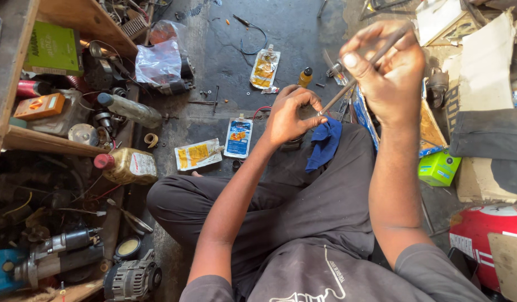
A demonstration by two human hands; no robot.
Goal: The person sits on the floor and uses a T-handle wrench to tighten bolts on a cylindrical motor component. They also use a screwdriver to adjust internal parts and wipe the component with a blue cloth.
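Note:
I sit cross-legged on a dark, greasy floor. My right hand (390,72) is raised and closed around a thin grey metal rod (362,70) that slants down to the left. My left hand (289,114) pinches the rod's lower tip between thumb and fingers, above a small dark round part (292,144) that is mostly hidden under it. A blue cloth (325,142) lies draped over my right knee, just below the left hand.
Squeezed pouches (239,137) (198,154) (265,68) and a small yellow bottle (305,77) lie on the floor ahead. Wooden shelves (23,140) with bottles, an orange meter (39,106) and motor parts stand at left. A green box (438,168), cardboard and a red can (482,235) crowd the right.

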